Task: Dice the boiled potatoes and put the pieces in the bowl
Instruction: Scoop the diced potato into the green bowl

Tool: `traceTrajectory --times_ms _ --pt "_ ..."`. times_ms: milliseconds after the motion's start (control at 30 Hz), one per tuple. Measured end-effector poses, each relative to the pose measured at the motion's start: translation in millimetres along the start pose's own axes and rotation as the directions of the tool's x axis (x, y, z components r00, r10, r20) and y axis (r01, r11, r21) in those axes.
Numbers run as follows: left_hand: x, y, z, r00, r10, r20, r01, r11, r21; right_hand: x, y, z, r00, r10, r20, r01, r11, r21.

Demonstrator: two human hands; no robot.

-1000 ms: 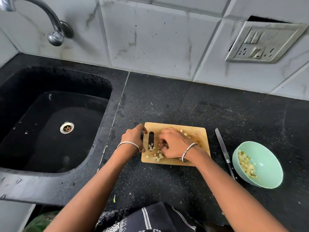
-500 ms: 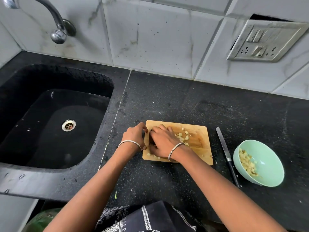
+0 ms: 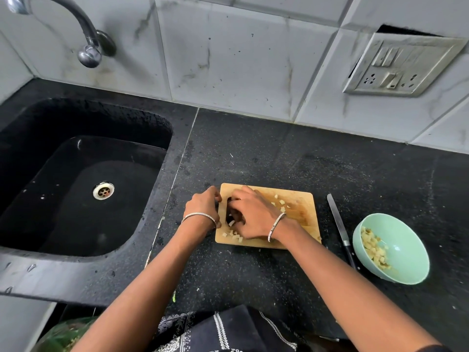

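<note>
Head view. Potato pieces (image 3: 232, 233): likely soft, light and crumbly, best scooped loosely rather than squeezed. Location: near-left corner of the board (image 3: 299, 199) on the table, a few mid-board, more in the bowl (image 3: 406, 245). Right hand (image 3: 253, 217): fingers curled over the corner heap, hold hidden. Left hand (image 3: 203, 207): grips the board's left edge.

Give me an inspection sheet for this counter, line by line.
Surface: black speckled counter.
Job's things: cutting board with scattered potato pieces; knife lying between board and green bowl, which holds diced potato.
Clutter: nothing seen.
Hands: left hand grips the board's left edge; right hand cupped over pieces, grasp hidden.
Cables: nothing seen.
Surroundings: sink, tap, socket panel on tiled wall.
</note>
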State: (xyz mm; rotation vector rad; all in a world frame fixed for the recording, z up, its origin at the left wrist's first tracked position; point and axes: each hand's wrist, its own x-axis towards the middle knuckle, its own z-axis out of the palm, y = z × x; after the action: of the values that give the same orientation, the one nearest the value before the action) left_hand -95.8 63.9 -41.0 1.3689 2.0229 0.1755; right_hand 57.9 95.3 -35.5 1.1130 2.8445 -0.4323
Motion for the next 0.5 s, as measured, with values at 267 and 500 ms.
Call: traceTrajectory --times_ms 267,500 --pt "1 0 0 1.0 0.0 0.004 0.0 1.0 -0.005 5 -4 8 0.999 0.027 -0.023 -0.029 0.995 -0.092" --pt "0 0 0 1.0 0.01 0.0 -0.01 1.0 -0.003 2 -9 17 1.0 0.024 0.011 -0.025 0.993 0.116"
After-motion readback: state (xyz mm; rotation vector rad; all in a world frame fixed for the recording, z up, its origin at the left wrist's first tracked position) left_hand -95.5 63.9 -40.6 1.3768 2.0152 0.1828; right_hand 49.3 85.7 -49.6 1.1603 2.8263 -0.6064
